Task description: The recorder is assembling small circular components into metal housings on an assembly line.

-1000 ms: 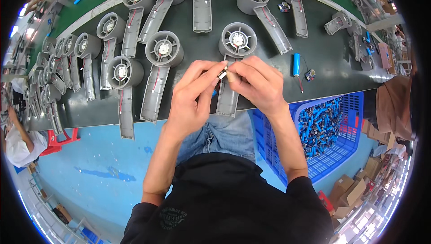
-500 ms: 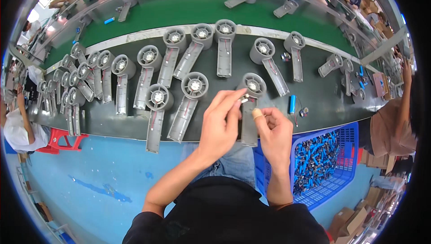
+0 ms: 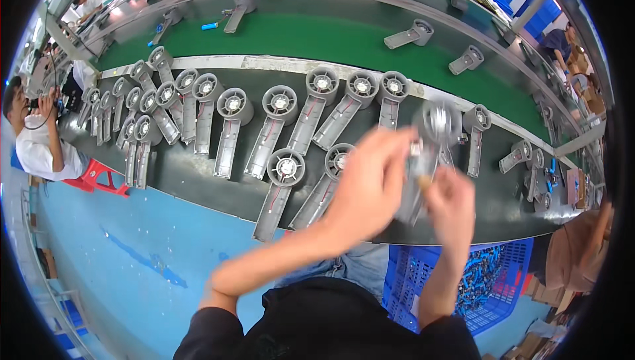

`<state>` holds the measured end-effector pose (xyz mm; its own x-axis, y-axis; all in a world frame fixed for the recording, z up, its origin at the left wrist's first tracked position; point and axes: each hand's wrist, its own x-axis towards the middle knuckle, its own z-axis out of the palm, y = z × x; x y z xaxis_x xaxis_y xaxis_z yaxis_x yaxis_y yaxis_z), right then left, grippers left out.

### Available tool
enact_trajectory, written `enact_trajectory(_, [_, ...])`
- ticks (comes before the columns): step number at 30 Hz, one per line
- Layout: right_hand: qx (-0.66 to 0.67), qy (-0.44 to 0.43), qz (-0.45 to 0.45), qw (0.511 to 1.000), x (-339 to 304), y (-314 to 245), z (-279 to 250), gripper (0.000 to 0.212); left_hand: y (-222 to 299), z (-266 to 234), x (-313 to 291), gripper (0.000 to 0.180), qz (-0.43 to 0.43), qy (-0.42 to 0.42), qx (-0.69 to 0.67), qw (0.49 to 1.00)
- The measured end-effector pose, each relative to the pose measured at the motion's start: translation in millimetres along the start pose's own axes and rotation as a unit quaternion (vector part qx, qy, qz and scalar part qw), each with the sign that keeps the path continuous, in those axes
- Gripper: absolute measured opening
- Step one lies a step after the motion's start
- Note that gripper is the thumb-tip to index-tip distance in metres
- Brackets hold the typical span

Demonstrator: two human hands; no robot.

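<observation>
Both hands are raised over the bench, smeared by motion. The fingertips of my left hand (image 3: 374,178) pinch a small pale, metallic part (image 3: 417,147) whose kind is too blurred to name. Beside it, to the right, my right hand (image 3: 453,204) has its fingers drawn together, with a tan covering on one fingertip; what they hold cannot be made out. A blurred grey fan housing (image 3: 440,122) appears just beyond the fingers, and a grey handle (image 3: 409,204) runs down between the hands. Left of my hands, another fan housing (image 3: 286,167) lies with its handle channel facing up.
Several more open fan housings (image 3: 235,105) lie in rows along the dark bench (image 3: 192,168). Beyond runs a green belt (image 3: 317,36) carrying housings and a blue battery (image 3: 210,26). A blue basket (image 3: 506,300) of battery assemblies stands below right. A person (image 3: 43,135) sits at far left.
The view has swung, so the bench contents sit further right and lower. Both hands appear farther right and are now blurred. My left hand still pinches the small part.
</observation>
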<state>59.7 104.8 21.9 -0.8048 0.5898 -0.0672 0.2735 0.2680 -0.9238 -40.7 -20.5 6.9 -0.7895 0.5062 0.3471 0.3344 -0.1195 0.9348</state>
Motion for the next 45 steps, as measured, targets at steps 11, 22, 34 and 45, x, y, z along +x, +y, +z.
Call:
enact_trajectory(11, [-0.205, -0.123, -0.078, 0.968, 362.8, -21.3, 174.2, 0.033, -151.9, -148.9, 286.2, 0.028, -0.085, 0.004, 0.193, 0.977])
enact_trajectory(22, [-0.354, -0.060, -0.147, 0.922, 327.0, -37.6, 99.1, 0.044, -152.9, -93.2, 340.5, 0.051, 0.110, -0.044, 0.379, 0.918])
enact_trajectory(34, [-0.224, 0.136, 0.052, 0.964, 65.8, 8.7, -151.1, 0.028, -149.3, 15.8, 343.9, 0.061, 0.144, -0.201, 0.429, 0.869])
enact_trajectory(45, [-0.220, 0.102, 0.061, 0.968, -22.7, 114.9, -162.3, 0.030, 43.5, -8.3, 104.4, 0.056, 0.207, -0.147, 0.442, 0.861])
